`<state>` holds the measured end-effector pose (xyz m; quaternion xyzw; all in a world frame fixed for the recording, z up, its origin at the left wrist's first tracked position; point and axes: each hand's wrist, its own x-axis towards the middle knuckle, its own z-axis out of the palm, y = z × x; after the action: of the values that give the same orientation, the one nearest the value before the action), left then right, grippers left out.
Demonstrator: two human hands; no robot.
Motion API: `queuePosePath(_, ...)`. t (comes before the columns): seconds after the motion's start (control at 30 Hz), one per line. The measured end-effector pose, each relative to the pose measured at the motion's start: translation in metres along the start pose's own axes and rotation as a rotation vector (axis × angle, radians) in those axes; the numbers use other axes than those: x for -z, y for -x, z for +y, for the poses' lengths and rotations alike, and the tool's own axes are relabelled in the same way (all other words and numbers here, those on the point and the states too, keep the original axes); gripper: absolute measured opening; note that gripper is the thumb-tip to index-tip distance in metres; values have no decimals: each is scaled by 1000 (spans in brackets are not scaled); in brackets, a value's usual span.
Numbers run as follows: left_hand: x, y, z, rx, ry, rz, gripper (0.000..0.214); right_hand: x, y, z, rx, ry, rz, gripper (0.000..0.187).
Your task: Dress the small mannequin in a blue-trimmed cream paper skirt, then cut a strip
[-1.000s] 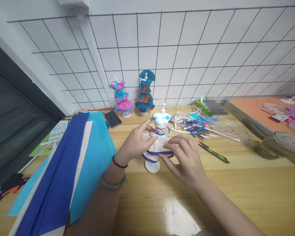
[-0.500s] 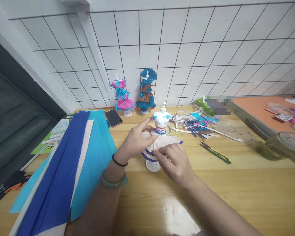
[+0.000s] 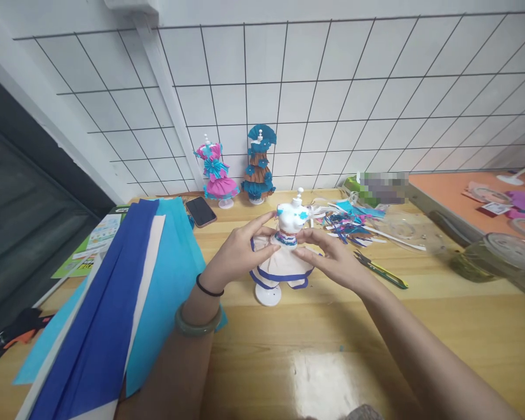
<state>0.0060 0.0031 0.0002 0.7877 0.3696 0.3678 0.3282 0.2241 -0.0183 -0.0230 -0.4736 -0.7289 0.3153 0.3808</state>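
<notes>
- Since the earlier frame my right grip (image 3: 336, 259) has gone from the skirt's front hem up to the waist, the form leans further to my right, and my left grip (image 3: 240, 248) has stayed about where it was
- The desk (image 3: 254, 361) is bare in front of me, and I'd use that room to turn the base rather than twist my wrists
- The crepe sheets (image 3: 96, 303) lie well to my left; I'd keep my forearm off them
- The white dress form (image 3: 292, 219) stands between my hands, tilted; bringing it upright would make it easier to judge both sides
- The pale skirt (image 3: 284, 268) with its blue border flares below the waist, and I'd let it hang without tugging, since thin paper probably creases or tears
- Each grip is closed lightly on the skirt's top, thumb in front, fingers round the side; how hard they press I can't tell
- The coloured waist trim (image 3: 286, 238) sits just above my thumbs, a handy line for keeping them level
</notes>
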Motion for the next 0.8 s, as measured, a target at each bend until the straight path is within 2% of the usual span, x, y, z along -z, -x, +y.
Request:
queuePosePath(0.1,1,1,1,-36,-71,-6,63,0,-6,0,-73,-1,-52,33)
queuePosePath(0.2,0,1,1,-48,-102,-5,64,-1,-6,-4,-92,83,-7,33)
queuePosePath(0.4,-4,0,0,-31,-94,24,66,0,2,-15,-37,325,91,30)
queuePosePath(0.8,-7,-2,1,6,-82,38,65,-18,22,-32,71,293,185,18)
